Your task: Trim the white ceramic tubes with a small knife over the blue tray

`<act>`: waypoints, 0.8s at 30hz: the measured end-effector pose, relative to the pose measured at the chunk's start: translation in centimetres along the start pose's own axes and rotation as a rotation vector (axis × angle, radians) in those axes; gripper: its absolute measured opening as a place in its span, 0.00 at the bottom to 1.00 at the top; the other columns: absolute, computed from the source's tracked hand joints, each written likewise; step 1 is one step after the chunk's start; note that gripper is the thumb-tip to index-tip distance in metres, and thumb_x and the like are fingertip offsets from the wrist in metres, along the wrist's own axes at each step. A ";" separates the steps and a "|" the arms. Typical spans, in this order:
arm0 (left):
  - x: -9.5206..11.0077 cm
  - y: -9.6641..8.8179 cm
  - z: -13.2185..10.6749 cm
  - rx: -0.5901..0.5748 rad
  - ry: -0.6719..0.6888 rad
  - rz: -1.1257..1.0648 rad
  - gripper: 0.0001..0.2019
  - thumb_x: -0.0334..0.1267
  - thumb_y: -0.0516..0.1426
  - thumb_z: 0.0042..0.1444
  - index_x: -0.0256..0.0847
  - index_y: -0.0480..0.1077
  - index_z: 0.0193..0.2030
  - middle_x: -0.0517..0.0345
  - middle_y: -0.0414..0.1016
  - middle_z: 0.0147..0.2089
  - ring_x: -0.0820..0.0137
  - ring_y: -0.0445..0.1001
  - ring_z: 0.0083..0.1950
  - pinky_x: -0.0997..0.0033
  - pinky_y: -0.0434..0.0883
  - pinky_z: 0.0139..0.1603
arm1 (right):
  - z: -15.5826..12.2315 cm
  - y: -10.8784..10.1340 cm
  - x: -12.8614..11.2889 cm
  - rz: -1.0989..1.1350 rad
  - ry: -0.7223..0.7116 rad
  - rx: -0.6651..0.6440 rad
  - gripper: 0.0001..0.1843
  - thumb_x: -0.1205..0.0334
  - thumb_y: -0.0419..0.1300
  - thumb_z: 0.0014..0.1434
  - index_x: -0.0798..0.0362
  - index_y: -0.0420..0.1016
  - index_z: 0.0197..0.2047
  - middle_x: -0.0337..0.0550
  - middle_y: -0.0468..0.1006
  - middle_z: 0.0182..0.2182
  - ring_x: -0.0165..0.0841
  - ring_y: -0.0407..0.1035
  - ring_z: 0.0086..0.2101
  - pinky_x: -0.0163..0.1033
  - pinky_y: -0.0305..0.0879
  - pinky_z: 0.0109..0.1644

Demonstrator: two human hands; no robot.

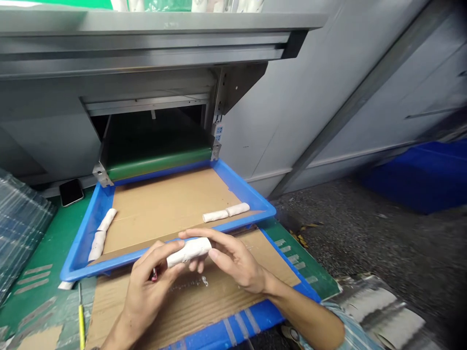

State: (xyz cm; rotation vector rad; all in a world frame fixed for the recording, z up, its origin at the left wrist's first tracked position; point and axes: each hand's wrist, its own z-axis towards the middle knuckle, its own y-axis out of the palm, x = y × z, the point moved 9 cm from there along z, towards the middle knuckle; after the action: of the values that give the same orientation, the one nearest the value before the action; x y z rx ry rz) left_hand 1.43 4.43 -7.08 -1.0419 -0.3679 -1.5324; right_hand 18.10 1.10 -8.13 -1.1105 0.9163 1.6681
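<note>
A short white roll with a few small dark marks (189,250) is held level between my two hands, above the cardboard. My left hand (146,277) grips its left end between thumb and fingers. A small pink-red object (154,275) shows in the left palm; its kind I cannot make out. My right hand (239,262) closes on the right end, thumb below and index finger along the top. Beyond my hands lies a blue tray (270,210) lined with cardboard. Two similar white rolls (226,212) lie end to end at its right front, and two more (102,236) along its left side.
A green conveyor belt (164,164) comes out of a wall opening at the tray's back edge. A metal shelf (164,22) overhangs it. A phone (71,192), clear plastic trays (22,228) and a yellow-handled tool (81,325) are at left. A power socket (218,130) hangs beside the belt.
</note>
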 end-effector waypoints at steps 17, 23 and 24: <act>1.5 0.7 -0.3 -0.110 0.186 0.027 0.18 0.30 0.62 0.71 0.47 0.77 0.65 0.54 0.80 0.44 0.72 0.79 0.39 0.78 0.76 0.41 | -0.2 -0.5 -0.6 0.042 -0.073 0.043 0.15 0.57 0.60 0.75 0.48 0.82 0.60 0.50 0.81 0.60 0.29 0.78 0.34 0.38 0.78 0.42; 1.5 0.6 -0.5 -0.122 0.198 0.038 0.18 0.29 0.62 0.71 0.46 0.77 0.65 0.53 0.81 0.45 0.71 0.81 0.41 0.78 0.77 0.42 | -0.3 -0.5 -0.5 0.069 -0.084 0.025 0.15 0.60 0.60 0.75 0.48 0.82 0.61 0.51 0.81 0.60 0.30 0.78 0.37 0.37 0.78 0.42; 1.5 0.6 -0.5 -0.122 0.201 0.044 0.18 0.29 0.62 0.71 0.46 0.77 0.64 0.53 0.81 0.45 0.71 0.81 0.41 0.78 0.77 0.43 | -0.3 -0.5 -0.5 0.069 -0.085 0.023 0.16 0.60 0.60 0.75 0.48 0.82 0.61 0.51 0.80 0.60 0.30 0.78 0.38 0.37 0.78 0.43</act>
State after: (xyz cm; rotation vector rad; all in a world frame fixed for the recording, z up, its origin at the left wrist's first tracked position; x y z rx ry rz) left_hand 1.87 2.99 -6.39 -0.9719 -0.1121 -1.6188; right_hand 18.79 0.84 -7.84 -0.9951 0.9260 1.7435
